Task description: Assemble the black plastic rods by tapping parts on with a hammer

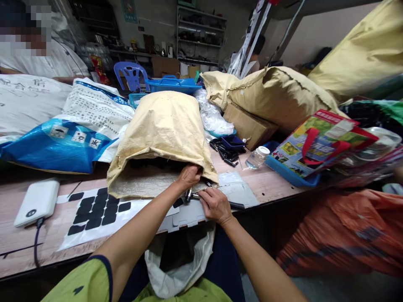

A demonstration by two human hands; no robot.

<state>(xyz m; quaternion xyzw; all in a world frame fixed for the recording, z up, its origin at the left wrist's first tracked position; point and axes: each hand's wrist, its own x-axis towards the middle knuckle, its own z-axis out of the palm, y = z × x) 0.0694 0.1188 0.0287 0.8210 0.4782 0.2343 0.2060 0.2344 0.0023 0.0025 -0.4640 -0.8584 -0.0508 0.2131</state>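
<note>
My left hand [189, 175] is at the open mouth of a cream cloth sack [166, 121], near the right side of its rim. The fingers are curled and the fingertips are hidden in shadow, so what they grip cannot be made out. Beside it, my right hand [215, 204] is closed over the shaft of a small hammer [237, 206] with a metal head and black grip. That hammer lies low over a grey board [244, 193] at the table's front edge. A small dark piece [208, 183] shows between the hands. Inside, the sack is dark.
A white sheet with black rounded stickers [100, 212] and a white power bank [37, 202] lie left. Black parts [227, 153], a clear jar [257, 158] and a blue tray [292, 177] stand right. A pale bag [179, 272] hangs open at my lap. A co-worker [67, 56] sits back left.
</note>
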